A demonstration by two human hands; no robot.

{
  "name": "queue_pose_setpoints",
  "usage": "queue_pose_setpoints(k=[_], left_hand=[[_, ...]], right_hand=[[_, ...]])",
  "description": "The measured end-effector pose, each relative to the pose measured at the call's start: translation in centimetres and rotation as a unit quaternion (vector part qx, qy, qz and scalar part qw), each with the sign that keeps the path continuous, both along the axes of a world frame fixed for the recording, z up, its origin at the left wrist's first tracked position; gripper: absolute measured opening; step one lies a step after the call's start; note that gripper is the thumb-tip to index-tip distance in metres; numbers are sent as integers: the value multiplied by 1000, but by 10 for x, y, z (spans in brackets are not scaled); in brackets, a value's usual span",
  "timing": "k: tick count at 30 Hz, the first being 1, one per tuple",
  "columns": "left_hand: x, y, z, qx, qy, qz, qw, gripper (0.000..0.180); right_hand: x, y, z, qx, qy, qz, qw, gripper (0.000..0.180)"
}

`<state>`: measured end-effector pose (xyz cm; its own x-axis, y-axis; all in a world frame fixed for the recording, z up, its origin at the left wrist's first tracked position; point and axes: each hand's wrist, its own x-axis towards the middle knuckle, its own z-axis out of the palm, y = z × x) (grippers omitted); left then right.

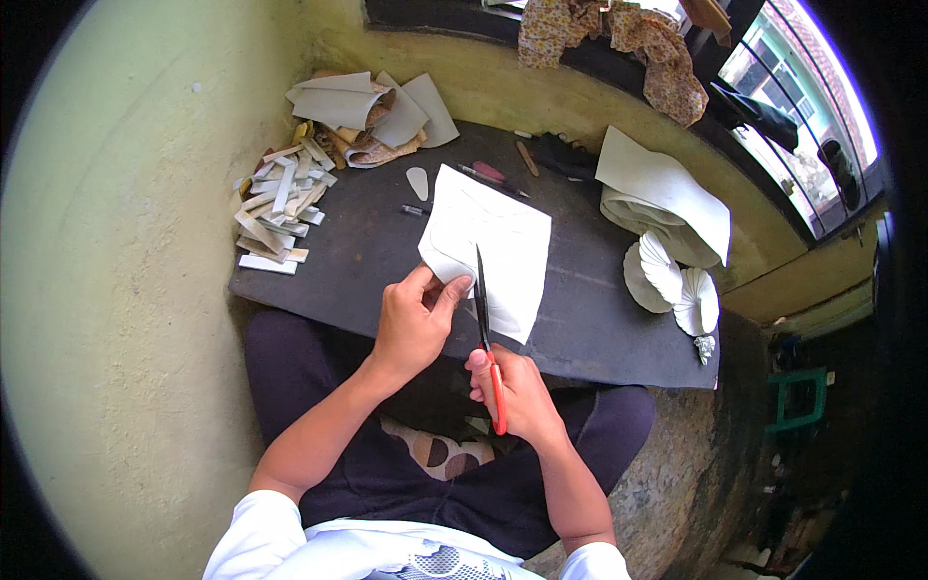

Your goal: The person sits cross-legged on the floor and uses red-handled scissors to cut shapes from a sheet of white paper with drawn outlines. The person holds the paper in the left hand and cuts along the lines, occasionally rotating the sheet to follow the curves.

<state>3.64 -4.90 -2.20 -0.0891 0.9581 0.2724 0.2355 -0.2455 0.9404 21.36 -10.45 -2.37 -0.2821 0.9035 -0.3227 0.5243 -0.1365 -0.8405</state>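
In the head view, the white sheet (517,251) is held up above the near part of the desk (358,237), and it serves as the landmark here. The left hand (414,314) is at the sheet's near left edge, pinching it between thumb and fingers. The right hand (519,389) is just below the sheet, its fingers wrapped round the red handles of the scissors (485,314). The dark blades point away from the person and lie against the sheet, close to the left thumb; how far apart they stand cannot be told. Faint lines seem to run across the sheet.

The step in hand looks like cutting the sheet, probably along a line, with the cut well short of done. The next move calls for the left hand to keep the edge taut and turn the sheet toward the blades, its thumb clear of them, while the right hand works the handles.

Just beyond the sheet lies a pen (493,181); left of its far corner is a small white oval piece (418,184). Farther left of the sheet is a pile of strips (280,208). Well to its right are white fan-shaped pieces (697,304).
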Motion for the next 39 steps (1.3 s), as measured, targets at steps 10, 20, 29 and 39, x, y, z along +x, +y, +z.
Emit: queue_pose_setpoints(k=[10, 20, 29, 39], left_hand=[[-8, 1, 5, -70, -86, -50, 993, 25], [-15, 1, 10, -137, -231, -176, 947, 25], [-14, -1, 9, -135, -216, -172, 952, 26], [-13, -1, 8, -132, -229, -180, 947, 26]], right_hand=[[8, 5, -1, 26, 51, -8, 998, 77], [10, 5, -5, 49, 111, -11, 993, 72], [7, 3, -8, 24, 138, -3, 990, 75], [6, 3, -8, 36, 141, 2, 989, 81]])
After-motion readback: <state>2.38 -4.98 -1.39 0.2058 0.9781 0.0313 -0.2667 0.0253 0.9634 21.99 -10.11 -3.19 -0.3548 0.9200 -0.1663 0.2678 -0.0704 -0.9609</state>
